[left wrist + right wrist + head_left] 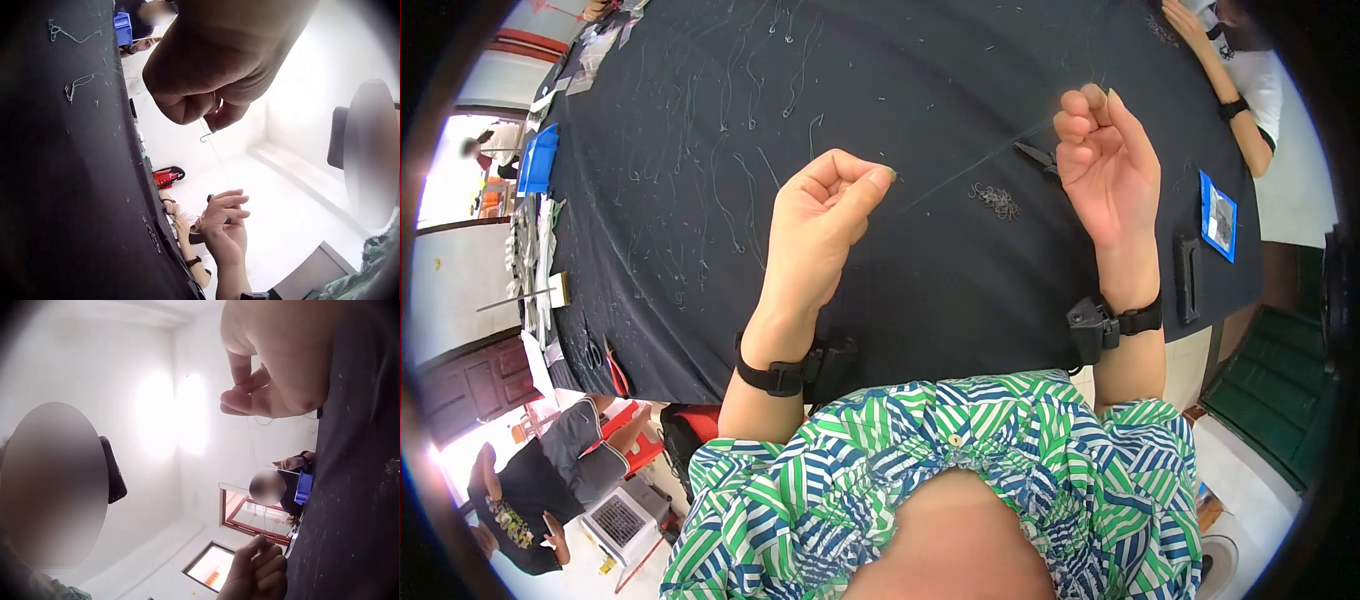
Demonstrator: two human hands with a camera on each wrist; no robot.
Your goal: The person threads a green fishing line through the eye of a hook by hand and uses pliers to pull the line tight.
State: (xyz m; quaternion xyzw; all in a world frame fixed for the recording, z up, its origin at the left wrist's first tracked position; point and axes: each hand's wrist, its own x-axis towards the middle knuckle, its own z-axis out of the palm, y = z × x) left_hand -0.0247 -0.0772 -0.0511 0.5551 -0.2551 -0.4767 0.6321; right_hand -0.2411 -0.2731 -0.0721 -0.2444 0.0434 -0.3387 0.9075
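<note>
My left hand (825,215) pinches a small fish hook (205,138) and thin fishing line between thumb and curled forefinger, above the black cloth. From there the clear line (985,155) runs taut across to my right hand (1105,165), palm turned up, its thumb and fingertips holding the line's other stretch. A loose loop of line (264,422) hangs by the right fingertips in the right wrist view. Below, between the hands, a small pile of dark hooks (996,200) lies on the cloth. A dark pointed tool (1035,155) lies partly hidden behind the right hand.
Hooks tied on lines (725,125) lie spread over the black-covered table (900,310) to the left. A blue packet (1218,217) and a black bar (1190,278) lie at right. Red-handled pliers (615,370) rest at the left edge. Another person's arm (1240,115) reaches in at far right.
</note>
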